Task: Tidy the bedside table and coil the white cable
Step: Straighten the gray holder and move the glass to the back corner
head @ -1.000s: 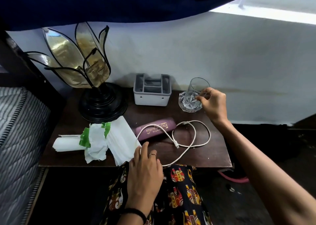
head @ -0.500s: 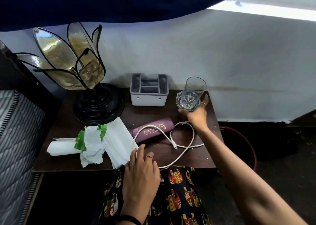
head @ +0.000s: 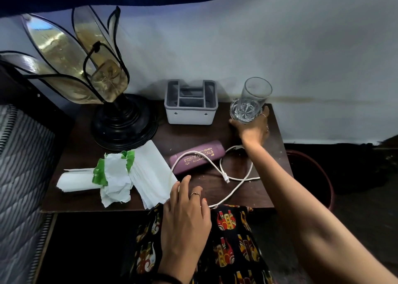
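The white cable [head: 237, 177] lies in loose, limp loops near the tabletop's [head: 90, 150] front edge, light enough to gather at its plug. The right hand's [head: 254, 128] fingers wrap the fragile glass [head: 249, 102] at the back right corner; the left hand [head: 185, 210] rests flat, fingers loosely together.

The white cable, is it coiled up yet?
Not yet. The white cable sprawls in loose loops, one strand draped across the purple case.

- White cable [head: 217, 169], looping near the left hand's fingers [head: 185, 181].
- Purple case [head: 197, 159] with gold letters, just past those fingers.
- White paper [head: 148, 173] with green bits, beside the same fingers.
- Clear glass [head: 251, 100] with a star pattern, inside the right hand's fingers [head: 266, 113].
- Grey box [head: 190, 102].
- Black lamp [head: 122, 122] with gold petals.
- Dark brown table [head: 243, 195].
- Black cloth [head: 232, 236] with red and yellow shapes.
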`<action>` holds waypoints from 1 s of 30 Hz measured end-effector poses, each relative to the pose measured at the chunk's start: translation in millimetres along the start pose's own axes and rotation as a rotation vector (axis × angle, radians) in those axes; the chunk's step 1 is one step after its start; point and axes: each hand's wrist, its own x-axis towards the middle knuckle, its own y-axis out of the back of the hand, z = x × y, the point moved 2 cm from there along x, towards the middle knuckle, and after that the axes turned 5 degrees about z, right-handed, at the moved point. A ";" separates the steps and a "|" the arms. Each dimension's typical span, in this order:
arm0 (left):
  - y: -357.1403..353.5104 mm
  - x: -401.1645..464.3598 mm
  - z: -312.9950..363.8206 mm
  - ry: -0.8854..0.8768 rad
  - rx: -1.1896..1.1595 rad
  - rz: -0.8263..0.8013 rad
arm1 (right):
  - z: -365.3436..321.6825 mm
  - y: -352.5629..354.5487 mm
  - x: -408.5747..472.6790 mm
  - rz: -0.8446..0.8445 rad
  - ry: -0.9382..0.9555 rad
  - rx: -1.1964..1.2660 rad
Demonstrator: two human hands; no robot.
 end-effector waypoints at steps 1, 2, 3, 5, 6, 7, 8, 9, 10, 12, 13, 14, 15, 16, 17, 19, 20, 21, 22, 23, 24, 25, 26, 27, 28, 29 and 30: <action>-0.4 0.0 -0.1 0.000 0.001 -0.002 | -0.3 -0.6 1.7 0.005 -0.007 -0.007; -0.8 -0.1 -0.3 0.002 -0.001 -0.003 | -0.5 -1.1 3.0 0.009 -0.011 -0.012; -1.1 -0.3 -0.5 0.004 -0.003 -0.003 | -0.6 -1.1 4.1 0.010 -0.011 -0.017; -0.8 -0.6 -0.5 0.005 0.000 -0.004 | 0.2 -0.1 4.9 -0.001 -0.001 -0.026; -0.5 -0.7 -0.4 0.005 0.001 0.000 | 1.1 0.9 4.5 -0.017 0.010 -0.025; 0.2 -1.1 -0.3 0.008 0.001 0.005 | 2.5 2.9 3.6 -0.036 0.024 -0.019; 0.9 -1.5 -0.3 0.009 -0.001 0.008 | 4.5 5.7 1.6 -0.054 0.038 -0.010; 1.6 -2.0 -0.4 0.009 -0.003 0.009 | 6.7 9.7 -1.7 -0.064 0.052 0.002; 2.1 -2.2 -0.5 0.009 -0.003 0.006 | 9.1 14.3 -6.3 -0.069 0.067 0.014; 1.7 -1.8 -0.8 0.014 -0.007 0.000 | 14.5 22.3 -19.6 -0.080 0.087 0.023; 1.8 -2.0 -0.7 0.015 -0.009 -0.001 | 16.8 26.2 -28.0 -0.088 0.101 0.023; 2.3 -2.4 -0.6 0.014 -0.007 -0.002 | 17.9 30.0 -36.9 -0.098 0.133 0.033; 2.7 -2.9 -0.5 0.013 -0.003 -0.001 | 17.3 33.7 -45.3 -0.117 0.199 0.053; 2.8 -3.1 -0.6 0.012 0.001 -0.002 | 15.4 36.5 -52.7 -0.158 0.298 0.068; 3.4 -3.2 -1.2 0.015 0.005 -0.004 | 11.2 39.0 -59.6 -0.228 0.425 0.051; 3.6 -3.0 -3.9 0.035 0.015 -0.015 | 1.5 39.7 -70.4 -0.424 0.692 -0.084; 3.5 -2.7 -5.6 0.045 0.024 -0.024 | -2.7 38.3 -73.3 -0.517 0.794 -0.162; 3.0 -2.6 -7.4 0.049 0.041 -0.035 | -6.3 35.7 -74.7 -0.599 0.859 -0.231; 3.0 -2.7 -9.2 0.049 0.061 -0.043 | -9.5 32.6 -75.4 -0.668 0.892 -0.296; 3.0 -3.0 -10.8 0.045 0.081 -0.049 | -12.3 29.0 -75.9 -0.726 0.910 -0.357; 3.1 -3.3 -12.2 0.040 0.097 -0.055 | -14.6 25.0 -76.0 -0.768 0.921 -0.410; 3.1 -3.8 -13.3 0.034 0.107 -0.062 | -16.5 21.2 -75.7 -0.794 0.930 -0.447; 2.9 -4.3 -14.0 0.030 0.113 -0.070 | -17.6 18.0 -75.6 -0.805 0.934 -0.467; 2.5 -4.3 -14.9 0.028 0.115 -0.075 | -18.2 15.1 -75.6 -0.803 0.937 -0.471; 2.2 -4.3 -15.7 0.028 0.113 -0.076 | -18.1 12.8 -76.0 -0.798 0.938 -0.463; 2.0 -4.1 -16.0 0.026 0.109 -0.075 | -17.3 11.1 -76.5 -0.790 0.938 -0.451; 1.9 -4.0 -16.0 0.024 0.106 -0.074 | -15.8 9.9 -76.8 -0.778 0.940 -0.442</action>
